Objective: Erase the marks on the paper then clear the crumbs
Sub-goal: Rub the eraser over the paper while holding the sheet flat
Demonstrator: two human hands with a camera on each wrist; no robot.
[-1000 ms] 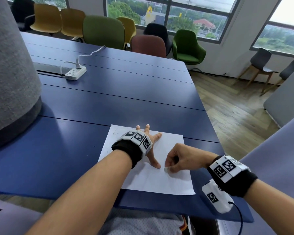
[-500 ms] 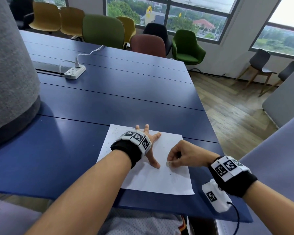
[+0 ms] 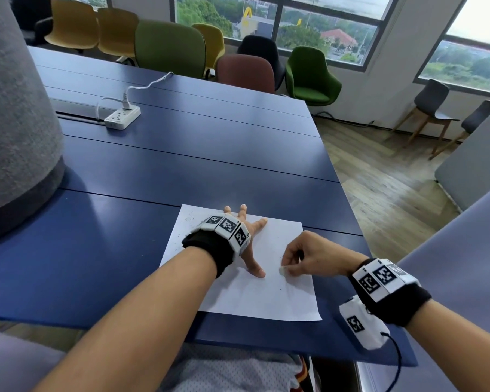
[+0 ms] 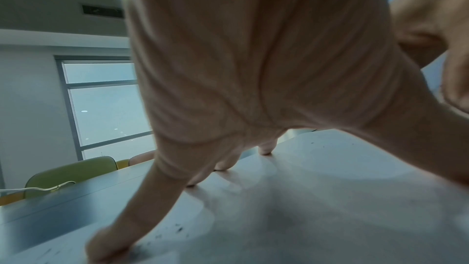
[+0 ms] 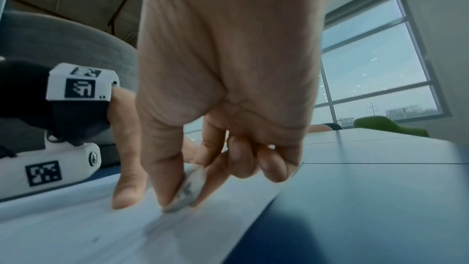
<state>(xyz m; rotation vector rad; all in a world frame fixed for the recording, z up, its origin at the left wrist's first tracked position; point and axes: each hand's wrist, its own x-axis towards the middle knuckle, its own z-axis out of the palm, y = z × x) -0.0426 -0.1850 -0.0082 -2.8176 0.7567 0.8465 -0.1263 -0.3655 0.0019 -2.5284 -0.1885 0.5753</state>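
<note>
- The paper point(image 3: 252, 284), a white sheet, is seen at lower centre of the head view, lying flat on the blue table point(image 3: 181, 165) close to its near edge.
- The left hand point(image 3: 248, 241) is spread on the upper middle of the sheet, fingers straight and splayed, tips pressed down; nothing is held, the sheet is only pinned. In the left wrist view the fingertips point(image 4: 265, 150) are seen touching the paper.
- The right hand point(image 3: 309, 257) is curled, right of centre in the head view. A small whitish eraser point(image 5: 189, 190) is pinched between thumb and forefinger, its lower edge set against the paper; the other fingers are tucked in.
- The eraser is placed on the right half of the sheet, just beside the left thumb but apart from it.
- Progress, as judged: erasing is taken to be under way, not finished. No bold marks are made out in the head view; faint grey traces near the eraser cannot be read for certain.
- Dark crumbs point(image 3: 188, 219) are scattered at the upper left corner of the sheet, and a few specks are noted below the eraser and on the table to the left.
- Left to be done, by this reading: any remaining marks rubbed out, then the crumbs cleared. Sweeping is not yet begun.
</note>
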